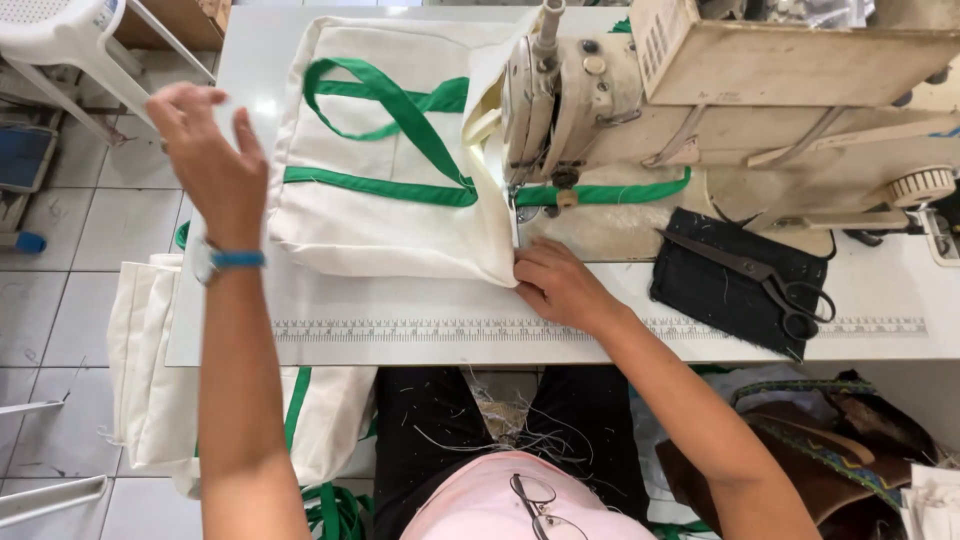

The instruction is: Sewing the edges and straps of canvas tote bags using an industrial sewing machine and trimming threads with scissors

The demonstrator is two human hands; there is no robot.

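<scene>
Cream tote bag (390, 190) with green straps lies left of the sewing machine (640, 110). Right hand (558, 285) pinches its corner near the needle; left hand (210, 160) lifted, fingers spread, empty. Risk: fabric skews under the foot (one-handed hold). Scissors (760, 275) right of the machine.

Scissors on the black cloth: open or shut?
Shut. The scissors lie flat on the black cloth, blades together in one point, handles side by side.
</scene>
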